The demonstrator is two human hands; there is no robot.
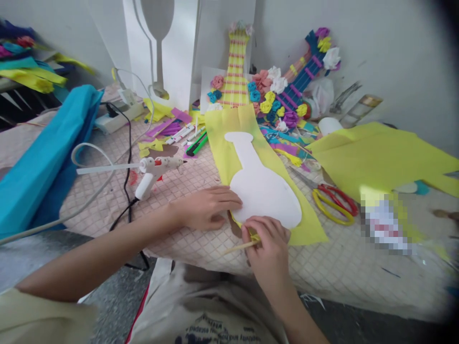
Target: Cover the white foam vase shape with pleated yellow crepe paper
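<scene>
A white guitar-shaped cutout (pixel 265 193) lies on a strip of yellow crepe paper (pixel 312 233), its neck pointing away from me. My left hand (pixel 210 208) rests with outstretched fingers on the cutout's lower left edge. At the cutout's bottom edge, my right hand (pixel 267 246) is closed around a thin wooden stick (pixel 238 247). A crumpled bit of the yellow paper shows beside those fingers; whether they pinch it too I cannot tell. The stick's free end points left, just over the tablecloth.
Left of my hands lies a white glue gun (pixel 152 174) with its cord. Scissors (pixel 333 204) with red and yellow handles are to the right. A green cutter (pixel 197 143) and paper scraps lie behind. Two decorated paper guitars (pixel 236 71) lean at the back, and blue paper (pixel 53 157) lies left.
</scene>
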